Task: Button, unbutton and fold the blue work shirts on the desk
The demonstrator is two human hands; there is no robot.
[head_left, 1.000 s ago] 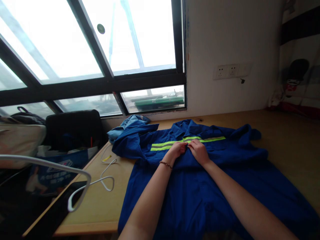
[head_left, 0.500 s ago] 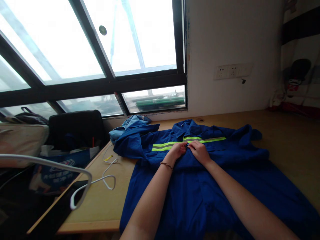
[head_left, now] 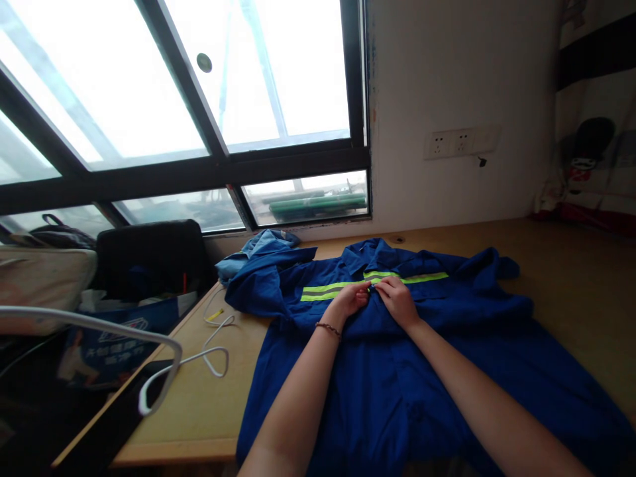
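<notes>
A blue work jacket (head_left: 368,384) with yellow-green and grey reflective bands lies spread on the wooden table, its collar towards the window. Over its front, at the level of the chest band, my left hand (head_left: 352,299) pinches the cloth along the front opening. A bracelet circles that wrist. Close beside it on the right, my right hand (head_left: 397,299) also has its fingers closed on the jacket's front edge. The fingertips of both hands nearly meet. Whatever small part lies between them is too small to make out.
On the wooden table (head_left: 183,417), a white cable (head_left: 216,351) loops at the left. Light blue folded clothing (head_left: 268,245) lies by the jacket's left sleeve. A black chair (head_left: 154,255) and bags stand left of the table. Wall sockets (head_left: 462,142) are above the back edge.
Both hands stay at the same spot on the jacket front. Only slight finger movement shows, and the view has shifted a little.
</notes>
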